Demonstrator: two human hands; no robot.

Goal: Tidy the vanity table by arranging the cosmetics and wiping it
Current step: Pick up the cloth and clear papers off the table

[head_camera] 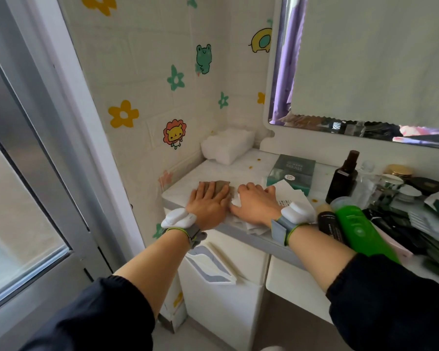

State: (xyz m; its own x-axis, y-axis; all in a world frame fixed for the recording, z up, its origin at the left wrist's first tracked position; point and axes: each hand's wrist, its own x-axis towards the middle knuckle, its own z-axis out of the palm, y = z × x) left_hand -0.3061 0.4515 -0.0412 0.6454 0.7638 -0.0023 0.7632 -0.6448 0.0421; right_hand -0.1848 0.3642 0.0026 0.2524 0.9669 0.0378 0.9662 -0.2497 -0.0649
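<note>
The left hand (208,201) lies flat, fingers straight, pressing the brown cloth (222,186) on the vanity top's (238,171) left corner; even pressure and long strokes toward the orange spots (259,160) would serve best. The right hand (256,203), flat too and gripping nothing, rests on white papers (290,195), which I'd shift toward the cosmetics (360,229) first.

A dark navy top is worn, its left sleeve (91,317) and right sleeve (390,300) bunched in soft folds well behind the hands, so both forearms are uncovered. Just behind the left hand (208,203) sits the left pod (179,218), smooth, rounded and white, on the left strap (195,235), a wide grey band edged by the left cord (178,229), thin and yellow-green. Just behind the right hand (254,203) the right pod (298,212), right strap (279,228) and right cord (293,229) match in shape and colour.
</note>
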